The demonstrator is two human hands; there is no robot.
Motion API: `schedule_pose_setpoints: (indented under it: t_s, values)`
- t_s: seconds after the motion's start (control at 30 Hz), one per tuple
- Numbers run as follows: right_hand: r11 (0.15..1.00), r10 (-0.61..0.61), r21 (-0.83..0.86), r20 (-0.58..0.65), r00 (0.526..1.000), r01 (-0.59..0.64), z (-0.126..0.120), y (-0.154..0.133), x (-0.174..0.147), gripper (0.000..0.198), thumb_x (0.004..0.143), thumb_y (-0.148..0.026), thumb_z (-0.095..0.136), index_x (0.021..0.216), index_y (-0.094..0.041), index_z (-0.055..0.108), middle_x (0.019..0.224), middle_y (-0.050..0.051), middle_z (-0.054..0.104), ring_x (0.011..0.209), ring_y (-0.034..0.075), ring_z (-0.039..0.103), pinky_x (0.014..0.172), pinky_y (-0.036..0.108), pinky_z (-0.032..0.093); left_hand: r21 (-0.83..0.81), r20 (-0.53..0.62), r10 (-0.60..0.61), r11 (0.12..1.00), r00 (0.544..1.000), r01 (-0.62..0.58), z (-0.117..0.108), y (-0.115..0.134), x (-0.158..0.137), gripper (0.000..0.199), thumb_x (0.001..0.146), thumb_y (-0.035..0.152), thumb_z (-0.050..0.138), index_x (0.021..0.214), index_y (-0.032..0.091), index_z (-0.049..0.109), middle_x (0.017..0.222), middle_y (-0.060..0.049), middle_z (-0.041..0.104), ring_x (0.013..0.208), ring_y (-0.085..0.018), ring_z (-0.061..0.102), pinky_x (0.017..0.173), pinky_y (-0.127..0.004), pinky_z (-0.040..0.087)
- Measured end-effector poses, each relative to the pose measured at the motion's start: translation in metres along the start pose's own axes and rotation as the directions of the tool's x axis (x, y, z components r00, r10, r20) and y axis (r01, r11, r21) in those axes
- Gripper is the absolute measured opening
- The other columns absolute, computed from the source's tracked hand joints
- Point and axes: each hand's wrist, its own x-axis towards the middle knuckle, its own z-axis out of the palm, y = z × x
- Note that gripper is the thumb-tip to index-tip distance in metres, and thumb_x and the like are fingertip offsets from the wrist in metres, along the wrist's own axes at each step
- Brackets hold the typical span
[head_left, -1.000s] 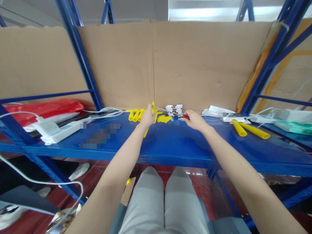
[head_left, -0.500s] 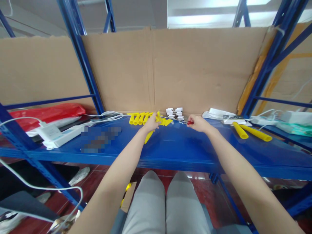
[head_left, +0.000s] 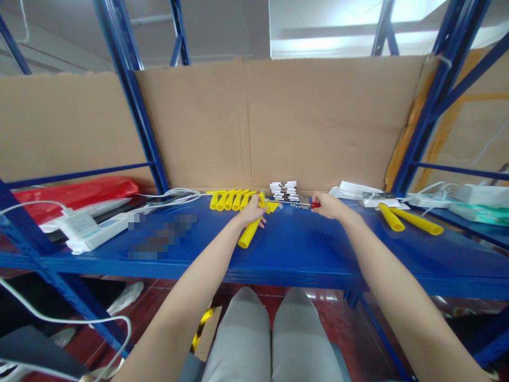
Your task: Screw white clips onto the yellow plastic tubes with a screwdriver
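My left hand (head_left: 252, 211) is closed around a yellow tube-shaped handle (head_left: 249, 234), its open lower end slanting toward me. In my right hand (head_left: 327, 206) is a screwdriver with a red grip (head_left: 315, 205). Its thin metal shaft points left, to the yellow piece at my left fingers; whether the tip touches it is too small to tell. Behind my left hand lies a row of several yellow tubes (head_left: 227, 200). Small flat yellow pieces (head_left: 273, 206) rest beside the shaft, and a stack of white clip-like parts (head_left: 283, 190) stands behind it.
The blue shelf top (head_left: 302, 249) has a cardboard panel (head_left: 326, 122) at its back. To the left are a white power strip (head_left: 99, 233), cables (head_left: 178, 196) and a red bag (head_left: 79, 191). Two yellow tubes (head_left: 417, 222) and white boxes (head_left: 356, 190) lie right.
The view has tilted up slightly. The yellow handle in my left hand has swung so that more of it shows, and my right hand with the screwdriver has shifted a little to the right.
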Motion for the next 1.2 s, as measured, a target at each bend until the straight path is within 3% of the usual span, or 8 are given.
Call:
schedule_pose_setpoints:
  t_s: [0.3, 0.8, 1.07, 1.2]
  values:
    - [0.999, 0.045, -0.023, 0.007, 0.999, -0.045, -0.001, 0.006, 0.0, 0.014, 0.069, -0.012, 0.06, 0.069, -0.022, 0.05, 0.072, 0.002, 0.065, 0.061, 0.014, 0.055, 0.052, 0.022, 0.035, 0.041, -0.004, 0.023, 0.999, 1.0, -0.023, 0.002, 0.001, 0.0, 0.023, 0.089, 0.012, 0.044, 0.106, 0.02, 0.031, 0.076, 0.002, 0.055, 0.048, -0.01, 0.06, 0.044, -0.023, 0.052]
    - [0.996, 0.033, 0.078, 0.121, 0.992, -0.042, 0.0, 0.013, -0.003, 0.017, 0.064, -0.011, 0.066, 0.067, -0.021, 0.052, 0.065, -0.001, 0.062, 0.061, 0.014, 0.058, 0.055, 0.023, 0.041, 0.114, -0.025, 0.076, 0.991, 0.997, -0.073, 0.001, 0.005, -0.002, 0.022, 0.09, 0.012, 0.043, 0.102, 0.021, 0.028, 0.057, 0.01, 0.048, 0.035, -0.008, 0.05, 0.037, -0.015, 0.039]
    - [0.961, -0.134, 0.269, 0.266, 0.955, 0.06, 0.023, 0.016, 0.005, 0.016, 0.064, -0.032, 0.073, 0.07, -0.02, 0.064, 0.071, 0.002, 0.068, 0.067, 0.018, 0.063, 0.062, 0.028, 0.048, 0.069, 0.118, 0.169, 0.982, 0.979, -0.178, 0.007, 0.004, -0.005, 0.018, 0.091, 0.017, 0.044, 0.102, 0.022, 0.029, 0.053, 0.009, 0.054, 0.031, -0.008, 0.046, 0.037, -0.017, 0.036]
    - [0.94, -0.153, 0.338, 0.295, 0.943, 0.047, 0.03, 0.009, 0.009, 0.016, 0.066, -0.029, 0.072, 0.075, -0.018, 0.065, 0.077, 0.003, 0.069, 0.072, 0.018, 0.063, 0.066, 0.028, 0.049, 0.098, 0.171, 0.181, 0.975, 0.968, -0.2, 0.012, 0.006, -0.008, 0.018, 0.091, 0.017, 0.043, 0.103, 0.022, 0.029, 0.05, 0.009, 0.053, 0.03, -0.008, 0.045, 0.037, -0.016, 0.035]
